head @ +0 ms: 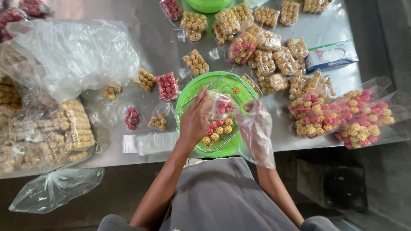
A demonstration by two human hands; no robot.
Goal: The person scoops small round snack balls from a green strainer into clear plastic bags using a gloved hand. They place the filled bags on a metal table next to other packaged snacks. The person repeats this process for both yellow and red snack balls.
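Steel table (150, 30): over the green tray (188, 92), bare left hand (195, 122) and gloved right hand (254, 124) grip a clear snack bag (220, 107) at 12 o'clock.

the left hand (195, 122) covers part of the clear tray (216, 112), so the balls beneath it cannot be seen. the right hand (256, 124) sits inside a loose plastic glove (259, 143) that blurs its fingers. a second green bowl (208, 4) is cut off by the top edge. the big bags (43, 132) at left run off frame, perhaps holding bars.
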